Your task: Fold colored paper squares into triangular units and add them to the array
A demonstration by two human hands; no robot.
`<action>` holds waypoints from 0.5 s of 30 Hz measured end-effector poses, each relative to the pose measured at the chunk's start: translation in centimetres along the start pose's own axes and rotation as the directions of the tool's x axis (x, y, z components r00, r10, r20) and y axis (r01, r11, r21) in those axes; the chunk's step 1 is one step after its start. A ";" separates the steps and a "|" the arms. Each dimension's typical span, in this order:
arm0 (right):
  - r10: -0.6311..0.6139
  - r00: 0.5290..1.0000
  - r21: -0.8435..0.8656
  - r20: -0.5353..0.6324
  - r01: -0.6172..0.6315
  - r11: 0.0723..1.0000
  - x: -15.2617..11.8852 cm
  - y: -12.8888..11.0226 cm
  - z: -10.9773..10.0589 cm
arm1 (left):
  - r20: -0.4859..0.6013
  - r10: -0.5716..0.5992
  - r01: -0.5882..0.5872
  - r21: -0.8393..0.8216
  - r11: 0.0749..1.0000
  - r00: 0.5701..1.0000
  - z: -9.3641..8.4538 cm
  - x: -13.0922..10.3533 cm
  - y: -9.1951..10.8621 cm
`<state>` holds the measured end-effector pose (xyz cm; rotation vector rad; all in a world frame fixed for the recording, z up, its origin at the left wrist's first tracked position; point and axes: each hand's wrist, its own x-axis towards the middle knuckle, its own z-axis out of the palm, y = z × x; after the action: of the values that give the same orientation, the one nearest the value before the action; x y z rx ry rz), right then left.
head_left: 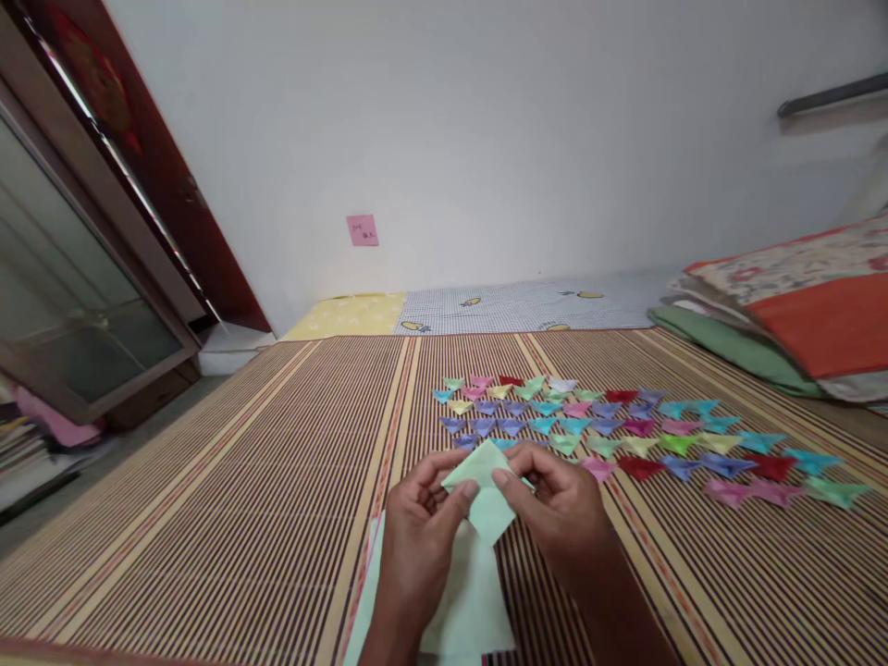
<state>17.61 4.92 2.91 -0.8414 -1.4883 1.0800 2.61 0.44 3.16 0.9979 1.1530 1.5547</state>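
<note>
Between my two hands is a small light-green sheet of folding paper (489, 504), partly folded, with one point up and one down. My left hand (425, 527) pinches its left side, thumb on the front face. On the right side my right hand (555, 495) grips it the same way, its thumb near the middle. Below them lie larger light-green paper sheets (478, 592) on the striped mat, partly hidden by my left wrist. Just beyond my hands, folded paper pieces (541, 425) in many colours stand in rows.
A striped bamboo mat (277, 481) covers the surface. Folded bedding with an orange cover (825, 314) and a green cloth (728, 351) lie at the right. A pink note (362, 230) is stuck on the white wall. A red door (166, 185) stands at the left.
</note>
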 end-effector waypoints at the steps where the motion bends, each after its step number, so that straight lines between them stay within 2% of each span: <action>1: 0.002 1.000 -0.006 0.002 -0.002 1.000 0.0 0.0 0.0 | 0.007 0.014 -0.014 0.020 1.000 1.000 0.0 0.0 0.0; 4: 0.006 1.000 -0.036 -0.003 -0.006 0.999 -0.1 0.0 -0.1 | -0.003 0.039 -0.038 0.053 0.998 0.999 0.0 -0.1 0.1; 8: 0.015 1.000 -0.059 -0.006 -0.015 0.998 -0.2 -0.1 0.1 | -0.005 -0.015 0.015 0.030 0.999 1.000 0.2 0.0 0.3; 12: 0.027 0.998 -0.107 0.049 -0.022 0.994 -0.4 -0.2 0.2 | 0.048 -0.078 0.076 0.048 0.996 0.996 0.1 0.0 0.3; 15: 0.035 0.996 -0.115 0.083 -0.025 0.993 -0.4 -0.3 0.1 | 0.051 -0.068 0.066 0.044 0.997 0.996 0.1 -0.1 0.3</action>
<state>17.60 4.42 3.04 -0.9090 -1.6254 1.0723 2.63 0.37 3.43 1.0114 1.1753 1.4487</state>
